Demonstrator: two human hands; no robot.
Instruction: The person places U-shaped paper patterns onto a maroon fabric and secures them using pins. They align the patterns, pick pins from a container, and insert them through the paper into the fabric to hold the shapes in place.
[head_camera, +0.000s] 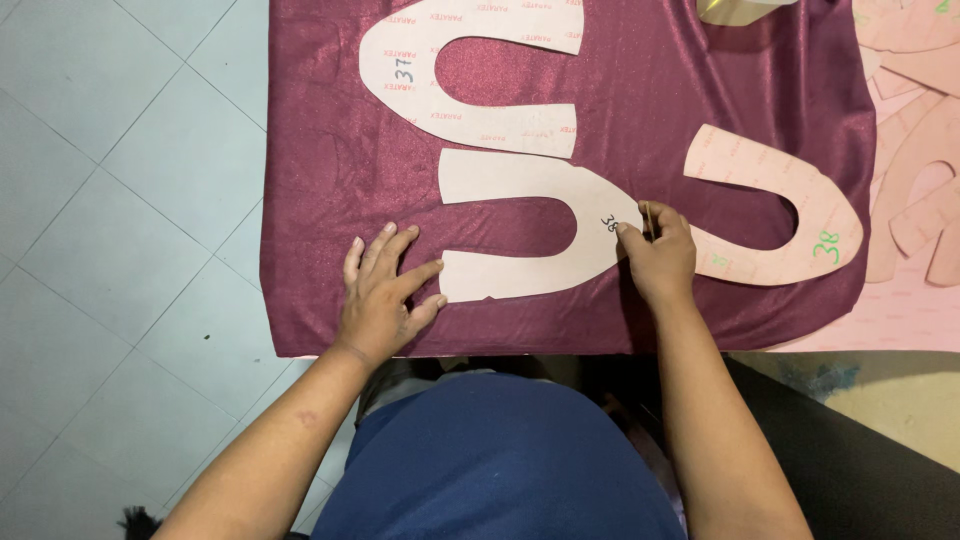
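A sheet of maroon fabric (640, 110) is lying flat over the work surface, covering most of the view, with its lower edge running just above the person's blue-clad torso. To its left, pale grey floor tiles (110, 200) are showing. At the right edge, a heap of pink pattern pieces (915, 150) is lying beside the fabric.

3 U-shaped card templates are resting on the fabric. The upper template (400, 70), pale and open toward the right, is sitting at the top centre. The middle template (590, 230), also pale and open toward the left, is lying just below it, with the 2 pieces nearly touching. The pink template (815, 200) is lying to the right, its opening facing down and left.

The left hand (380, 295) is pressing down flat with fingers spread, its fingertips touching the lower arm of the middle template and its palm on the fabric; it is grasping nothing. The right hand (655, 255) is curled closed around a thin marking stick (648, 218), pinching it against the curved end of the middle template, just beside the pink template.
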